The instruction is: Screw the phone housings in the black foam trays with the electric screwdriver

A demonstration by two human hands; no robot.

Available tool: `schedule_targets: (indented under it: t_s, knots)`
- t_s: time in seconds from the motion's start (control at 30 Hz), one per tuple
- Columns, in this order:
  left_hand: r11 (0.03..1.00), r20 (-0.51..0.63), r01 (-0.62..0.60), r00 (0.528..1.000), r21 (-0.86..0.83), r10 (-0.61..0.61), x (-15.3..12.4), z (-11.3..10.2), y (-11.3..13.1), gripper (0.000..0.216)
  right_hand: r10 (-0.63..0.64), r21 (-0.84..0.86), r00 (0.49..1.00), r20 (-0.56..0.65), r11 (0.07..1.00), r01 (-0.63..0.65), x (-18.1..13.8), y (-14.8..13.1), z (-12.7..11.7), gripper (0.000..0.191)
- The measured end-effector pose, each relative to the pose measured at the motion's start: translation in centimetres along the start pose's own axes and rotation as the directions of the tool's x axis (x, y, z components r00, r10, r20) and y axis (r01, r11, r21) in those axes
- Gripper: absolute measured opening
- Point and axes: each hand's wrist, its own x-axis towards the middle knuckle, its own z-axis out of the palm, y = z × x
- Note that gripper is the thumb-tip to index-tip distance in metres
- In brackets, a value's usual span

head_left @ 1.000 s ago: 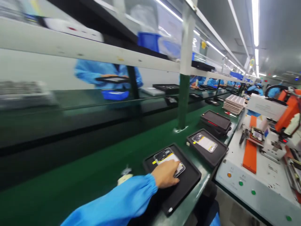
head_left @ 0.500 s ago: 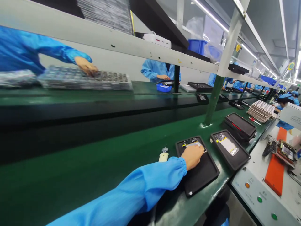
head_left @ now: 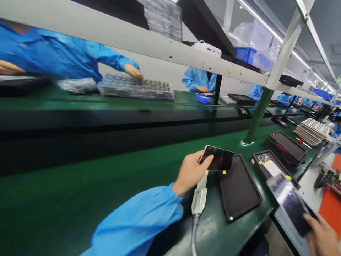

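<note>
My left hand (head_left: 190, 171), in a blue sleeve, grips a phone (head_left: 218, 158) by its end and holds it screen side up above the green belt (head_left: 80, 199). Just right of it lies a black tray (head_left: 238, 186) with nothing in it. At the bottom right my right hand (head_left: 321, 236) holds a second, blurred phone (head_left: 289, 202) by its lower end. Another black tray (head_left: 255, 158) beyond carries a phone body with its back open (head_left: 269, 165).
A grey tool with a cable (head_left: 198, 199) lies on the belt under my left wrist. Stacked black trays (head_left: 287, 144) and a pile of white perforated sheets (head_left: 311, 129) sit further right. Across the line, people in blue coats work; one person's hand (head_left: 134, 73) rests on a parts tray (head_left: 135, 89).
My left hand lifted the phone out of the near black tray and turned it screen side up. My right hand came into view with a second phone. The view swung left.
</note>
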Motion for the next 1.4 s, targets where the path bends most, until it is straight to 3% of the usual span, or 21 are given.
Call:
schedule_targets:
  t_s: [0.1, 0.23, 0.3, 0.4, 0.5, 0.57, 0.63, 0.67, 0.73, 0.8, 0.87, 0.93, 0.97, 1.0, 1.07, 1.13, 1.17, 1.23, 1.3, 1.33, 1.4]
  knots:
    - [0.926, -0.001, 0.166, 0.984, -0.340, -0.177, -1.7, -1.9, -0.7, 0.038, 0.154, 0.333, 0.965, 0.211, 0.917, -0.219, -0.5, -0.5, 8.9, 0.038]
    - [0.855, -0.019, 0.232, 0.962, -0.463, -0.272, -3.7, -4.3, -0.8, 0.047, 0.205, 0.440, 0.881, 0.426, 0.804, -0.400, -1.7, -0.9, 16.6, 0.043]
    - [0.861, -0.044, 0.216, 0.963, -0.460, -0.264, -4.4, -5.2, -0.7, 0.048, 0.225, 0.408, 0.861, 0.456, 0.807, -0.427, -2.0, -1.0, 17.4, 0.049]
    - [0.952, -0.102, 0.104, 0.985, -0.288, -0.139, -5.4, -5.6, -0.5, 0.037, 0.173, 0.297, 0.948, 0.268, 0.921, -0.253, -2.3, -1.7, 15.6, 0.065]
    - [0.961, -0.010, -0.278, 0.961, 0.003, 0.278, -6.5, -4.5, 0.4, 0.023, 0.125, 0.316, 0.949, 0.289, 0.923, -0.218, -3.0, -3.3, 12.9, 0.067]
    - [0.760, 0.198, -0.650, 0.748, 0.022, 0.634, -7.1, -2.7, 1.5, 0.032, 0.143, 0.428, 0.836, 0.529, 0.806, -0.408, -3.7, -4.6, 11.6, 0.063]
    - [0.480, 0.381, -0.874, 0.418, -0.079, 0.825, -7.6, -0.5, 2.6, 0.036, 0.121, 0.498, 0.747, 0.653, 0.675, -0.544, -4.3, -5.5, 10.9, 0.060]
    - [0.383, 0.444, -0.914, 0.290, -0.133, 0.848, -7.8, 0.7, 3.0, 0.034, 0.127, 0.530, 0.754, 0.644, 0.637, -0.560, -4.3, -5.8, 10.7, 0.056]
    - [0.324, 0.529, -0.918, 0.161, -0.230, 0.833, -8.1, 2.9, 3.3, 0.034, 0.179, 0.591, 0.822, 0.541, 0.614, -0.523, -4.1, -6.0, 10.2, 0.044]
    - [0.440, 0.573, -0.851, 0.215, -0.288, 0.791, -8.4, 4.6, 3.0, 0.039, 0.223, 0.641, 0.887, 0.405, 0.622, -0.449, -3.4, -5.9, 9.3, 0.037]
    - [0.680, 0.574, -0.671, 0.444, -0.296, 0.688, -8.5, 6.0, 2.4, 0.047, 0.225, 0.677, 0.928, 0.297, 0.636, -0.371, -2.6, -5.8, 7.9, 0.038]
    - [0.897, 0.591, -0.294, 0.677, -0.330, 0.439, -8.5, 7.2, 2.0, 0.048, 0.196, 0.690, 0.956, 0.219, 0.662, -0.294, -2.2, -5.8, 6.5, 0.038]
    - [0.934, 0.643, -0.060, 0.710, -0.352, 0.288, -8.5, 7.8, 2.0, 0.047, 0.175, 0.686, 0.964, 0.199, 0.678, -0.265, -2.0, -5.8, 6.0, 0.039]
    - [0.924, 0.725, 0.157, 0.670, -0.348, 0.159, -8.5, 8.4, 2.1, 0.047, 0.152, 0.677, 0.969, 0.196, 0.693, -0.246, -1.9, -5.8, 5.6, 0.039]
    - [0.847, 0.876, 0.457, 0.482, -0.270, 0.019, -8.6, 9.6, 2.6, 0.053, 0.117, 0.656, 0.973, 0.199, 0.722, -0.221, -1.7, -5.8, 5.1, 0.040]
    - [0.801, 0.930, 0.561, 0.367, -0.211, -0.012, -8.9, 10.9, 3.3, 0.057, 0.115, 0.627, 0.986, 0.122, 0.761, -0.167, -1.5, -5.6, 4.9, 0.049]
    - [0.797, 0.930, 0.565, 0.366, -0.211, -0.014, -9.1, 11.6, 3.6, 0.055, 0.119, 0.594, 0.992, 0.051, 0.795, -0.126, -1.4, -5.5, 4.8, 0.057]
    - [0.848, 0.893, 0.469, 0.450, -0.246, 0.010, -9.8, 12.9, 4.4, 0.047, 0.099, 0.461, 0.991, -0.093, 0.886, -0.045, -1.1, -5.3, 4.6, 0.075]
    - [0.947, 0.831, 0.214, 0.549, -0.241, 0.088, -10.7, 14.1, 5.5, 0.038, 0.031, 0.276, 0.983, -0.184, 0.961, 0.021, -1.1, -5.1, 4.3, 0.083]
    - [0.972, 0.811, 0.066, 0.565, -0.226, 0.150, -11.2, 14.6, 6.1, 0.036, -0.015, 0.192, 0.977, -0.211, 0.980, 0.056, -1.1, -5.0, 4.0, 0.082]
    - [0.962, 0.833, -0.168, 0.483, -0.214, 0.270, -12.0, 15.3, 7.0, 0.036, -0.135, 0.054, 0.956, -0.259, 0.987, 0.154, -1.2, -4.7, 2.9, 0.073]
